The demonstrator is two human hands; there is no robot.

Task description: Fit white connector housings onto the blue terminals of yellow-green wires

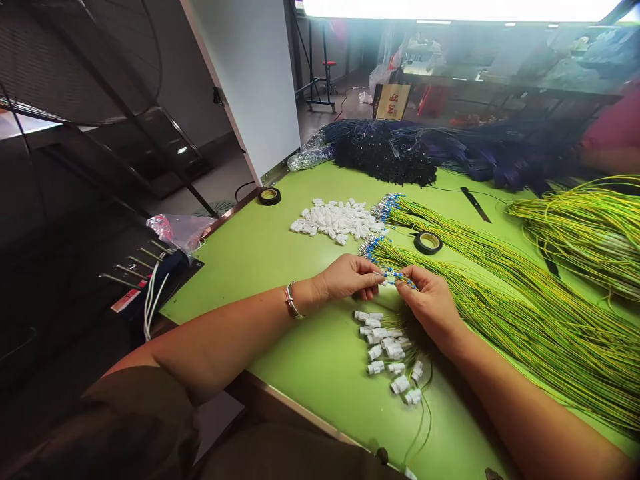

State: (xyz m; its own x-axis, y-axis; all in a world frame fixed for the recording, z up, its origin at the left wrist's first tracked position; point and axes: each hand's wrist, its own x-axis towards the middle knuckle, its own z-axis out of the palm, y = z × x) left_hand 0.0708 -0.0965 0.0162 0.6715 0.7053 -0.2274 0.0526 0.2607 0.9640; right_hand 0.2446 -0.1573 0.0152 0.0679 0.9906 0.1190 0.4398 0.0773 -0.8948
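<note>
My left hand (353, 277), with a bracelet at the wrist, is pinched at the fingertips on a small white piece that looks like a connector housing (385, 282), mostly hidden. Close beside it, my right hand (429, 299) grips a few thin wires (406, 279) with blue-sleeved ends that point towards the left fingertips. Below both hands lie several white connectors (385, 343) fitted on wires. Beyond the hands are a heap of loose white connector housings (340, 219) and two long bundles of yellow-green wires (500, 310) with blue and metal terminals at their left ends.
Black tape rolls lie on the green table (225, 287): one roll (428, 243) by the wires, another (270, 195) near the white panel (250, 73). A dark cable pile (385, 153) spans the back. More yellow-green wire (590, 233) lies right, near a dark strip (475, 203).
</note>
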